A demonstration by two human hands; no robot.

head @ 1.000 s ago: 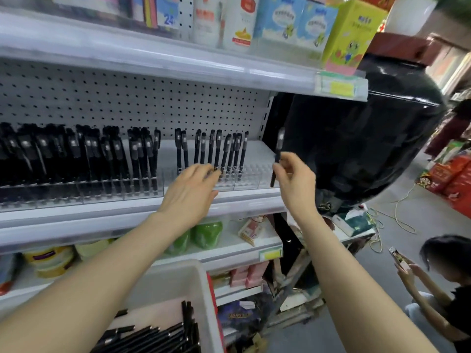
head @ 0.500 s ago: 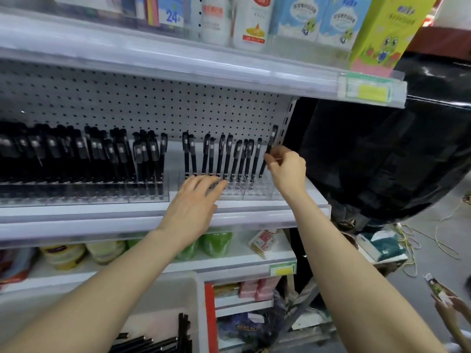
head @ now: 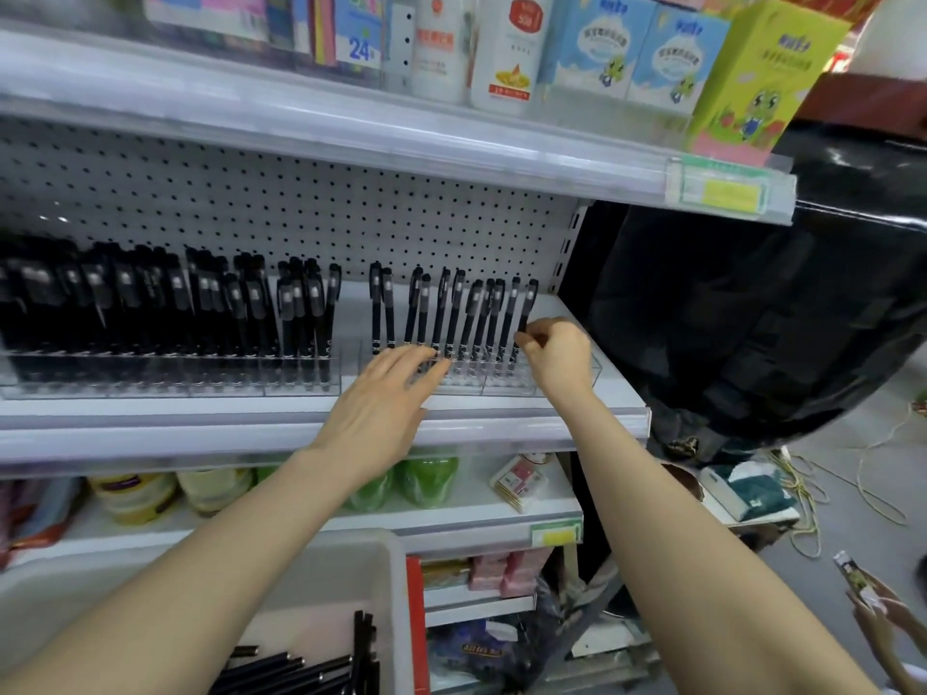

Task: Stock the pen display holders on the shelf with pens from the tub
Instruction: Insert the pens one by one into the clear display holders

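Both arms outstretched: left hand (head: 381, 398) flat, fingers (head: 424, 364) apart, on the holder (head: 589, 369); right hand (head: 558, 354), grip tight on the endmost pen (head: 527, 304).

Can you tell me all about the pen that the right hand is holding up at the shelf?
The pen is thin and black, plastic by its look, with a cap and a clip at the top. It stands almost upright, top leaning a little right, last on the right of a row in the clear holder. The right hand pinches its lower part with curled fingers. Its tip is hidden.
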